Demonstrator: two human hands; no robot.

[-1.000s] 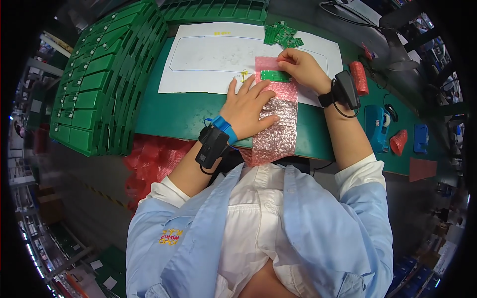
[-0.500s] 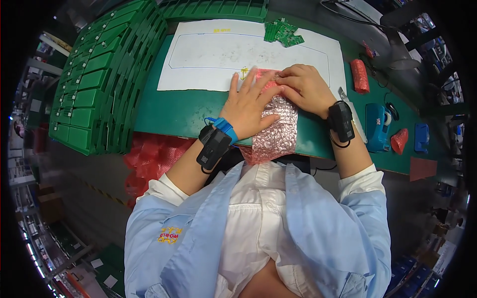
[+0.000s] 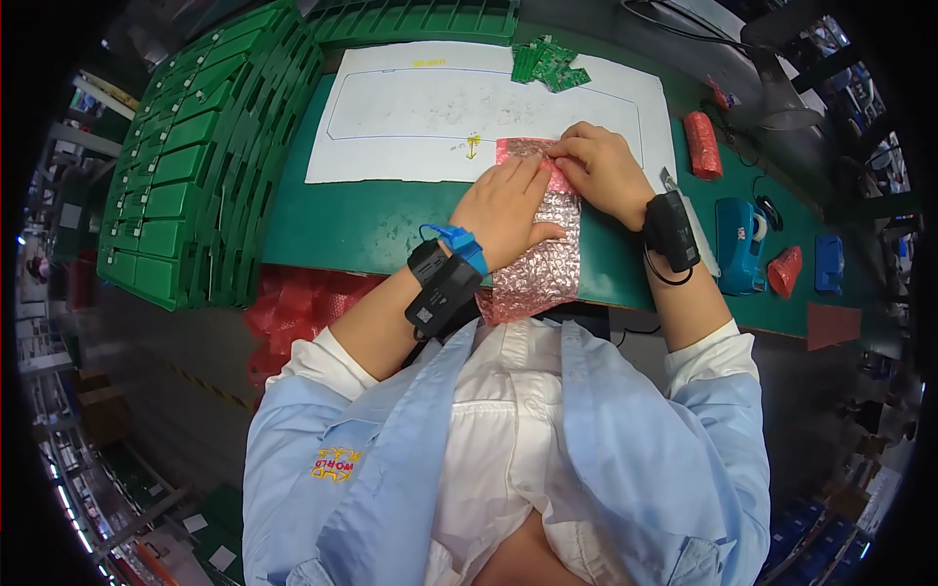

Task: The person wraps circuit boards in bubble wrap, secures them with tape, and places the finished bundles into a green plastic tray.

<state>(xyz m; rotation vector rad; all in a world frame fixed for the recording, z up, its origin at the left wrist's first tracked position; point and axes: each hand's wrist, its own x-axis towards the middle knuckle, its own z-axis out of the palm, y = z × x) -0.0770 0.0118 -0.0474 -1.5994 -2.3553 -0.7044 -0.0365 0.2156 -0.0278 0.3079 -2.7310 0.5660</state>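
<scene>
Pink bubble wrap (image 3: 535,273) lies across the near edge of the green worktop (image 3: 391,230). Left hand (image 3: 503,210) covers part of it, grip flat, fingers extended; right hand (image 3: 604,176) touches its far end, whether pinching I cannot tell. Stacked green trays (image 3: 186,166) crowd the left, circuit boards (image 3: 550,65) lie beyond, a tape dispenser (image 3: 738,252) rightward.
</scene>
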